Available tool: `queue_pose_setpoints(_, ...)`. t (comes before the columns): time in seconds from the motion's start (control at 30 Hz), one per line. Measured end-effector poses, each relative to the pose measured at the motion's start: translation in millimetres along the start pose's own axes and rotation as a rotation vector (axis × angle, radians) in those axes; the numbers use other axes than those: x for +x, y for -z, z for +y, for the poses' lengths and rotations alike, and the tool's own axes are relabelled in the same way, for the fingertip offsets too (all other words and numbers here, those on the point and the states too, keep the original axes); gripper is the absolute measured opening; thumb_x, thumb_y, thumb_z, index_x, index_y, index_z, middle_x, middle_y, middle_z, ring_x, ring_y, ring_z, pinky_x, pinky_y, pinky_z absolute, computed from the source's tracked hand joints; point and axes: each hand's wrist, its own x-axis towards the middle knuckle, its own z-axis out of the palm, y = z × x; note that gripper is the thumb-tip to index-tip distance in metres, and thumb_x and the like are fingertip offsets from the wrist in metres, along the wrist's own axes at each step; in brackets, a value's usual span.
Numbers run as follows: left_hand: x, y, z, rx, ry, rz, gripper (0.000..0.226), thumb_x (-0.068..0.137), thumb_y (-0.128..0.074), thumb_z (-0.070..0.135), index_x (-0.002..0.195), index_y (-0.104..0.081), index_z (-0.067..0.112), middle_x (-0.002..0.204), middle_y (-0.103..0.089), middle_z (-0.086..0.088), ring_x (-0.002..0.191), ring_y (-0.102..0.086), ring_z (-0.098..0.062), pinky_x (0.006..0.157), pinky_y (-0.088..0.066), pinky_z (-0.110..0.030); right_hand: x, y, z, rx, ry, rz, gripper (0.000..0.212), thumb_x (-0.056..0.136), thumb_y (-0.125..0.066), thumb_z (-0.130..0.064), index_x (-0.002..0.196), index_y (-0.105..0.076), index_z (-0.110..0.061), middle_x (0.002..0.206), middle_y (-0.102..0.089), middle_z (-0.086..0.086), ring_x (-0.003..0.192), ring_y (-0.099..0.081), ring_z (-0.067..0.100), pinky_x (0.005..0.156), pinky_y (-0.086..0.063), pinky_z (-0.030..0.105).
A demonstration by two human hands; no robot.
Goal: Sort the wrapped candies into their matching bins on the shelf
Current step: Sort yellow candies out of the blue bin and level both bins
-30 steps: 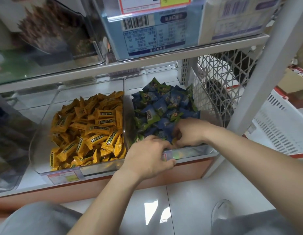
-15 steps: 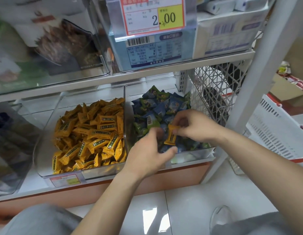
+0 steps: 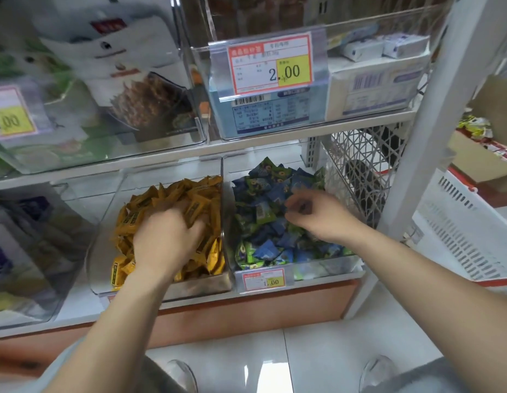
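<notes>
Reaching with the left hand [image 3: 167,239] into the left bin [image 3: 103,236], down onto the heap of yellow candies [image 3: 150,199], with fingers curled in among the wrappers; cannot tell whether gripping any. Just beside, past the clear walls, holding the right hand [image 3: 317,214] low at the blue and green candies [image 3: 263,242] in the right bin [image 3: 326,269], with fingers bent and blurred; grip not clear either. Fronting that bin, a price tag [image 3: 264,280].
</notes>
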Motion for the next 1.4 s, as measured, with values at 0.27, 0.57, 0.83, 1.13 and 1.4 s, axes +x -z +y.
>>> queue_pose_setpoints(0.27,-10,-20,77,-0.282,-0.198,-0.066,0.042,0.089,-0.058,0.046,0.125,-0.062,0.024,0.113,-0.067,-0.003,0.103,-0.062,-0.024,0.088,-0.052,-0.035,15,5,19,-0.371,-0.179,-0.071,0.054,0.088,-0.064,-0.041,0.134,-0.049,-0.018,0.134,-0.048,0.015,0.12,-0.051,0.035,0.089,-0.048,0.035)
queue_pose_setpoints(0.57,38,-117,120,-0.435,0.306,-0.514,0.109,0.085,-0.06,0.064,0.156,0.011,0.024,0.163,0.0,-0.019,0.147,-0.011,-0.045,0.116,-0.023,-0.054,47,-9,28,-0.174,-0.39,-0.182,0.091,0.087,-0.055,-0.067,0.159,-0.011,-0.033,0.165,-0.015,0.007,0.144,-0.032,0.037,0.105,-0.038,0.04)
queue_pose_setpoints(0.83,56,-133,113,-0.936,0.448,-0.517,0.088,0.066,-0.071,0.056,0.14,-0.044,0.018,0.13,-0.06,-0.002,0.114,-0.06,-0.025,0.101,-0.047,-0.038,64,-16,38,0.087,-0.457,-0.229,0.065,0.089,-0.046,-0.068,0.144,-0.047,-0.035,0.148,-0.051,0.002,0.127,-0.054,0.028,0.087,-0.039,0.03)
queue_pose_setpoints(1.13,57,-122,110,-1.323,0.556,-0.516,0.047,0.08,-0.064,0.052,0.112,-0.073,0.019,0.107,-0.075,-0.007,0.102,-0.069,-0.029,0.098,-0.051,-0.046,54,-5,30,0.611,-0.552,-0.059,0.033,0.091,-0.056,-0.048,0.096,-0.071,-0.019,0.094,-0.076,0.005,0.083,-0.07,0.023,0.073,-0.05,0.03)
queue_pose_setpoints(1.4,50,-103,108,-1.599,0.577,-0.543,0.045,0.09,-0.055,0.047,0.112,-0.074,0.013,0.107,-0.074,-0.014,0.091,-0.073,-0.029,0.074,-0.06,-0.035,47,11,14,0.798,-0.567,-0.022,0.029,0.097,-0.049,-0.039,0.097,-0.063,-0.013,0.076,-0.065,0.012,0.058,-0.059,0.027,0.06,-0.048,0.033)
